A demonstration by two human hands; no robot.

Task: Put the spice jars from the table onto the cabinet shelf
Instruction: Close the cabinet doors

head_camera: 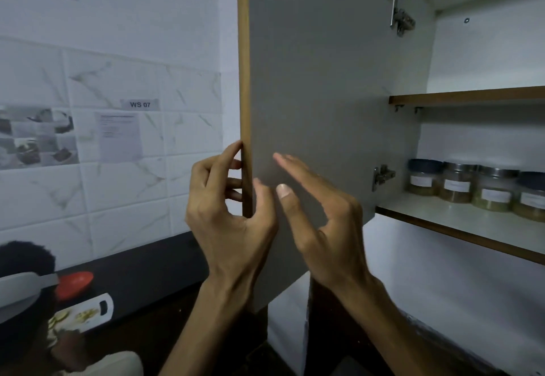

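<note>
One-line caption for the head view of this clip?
Left hand grips the grey cabinet door's wooden edge, right hand flat against it; four labelled glass spice jars line the lower shelf.

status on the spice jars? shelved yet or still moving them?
Looks mostly done: four spice jars stand in a row on the lower cabinet shelf. In hand: the left hand grips the open cabinet door by its edge; the right hand lies open against it. Table is out of view, so remaining jars can't be ruled out.

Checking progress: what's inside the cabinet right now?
Four spice jars stand in a row on the lower shelf. The upper shelf's top is out of sight, and the frame crops the cabinet's right side.
</note>
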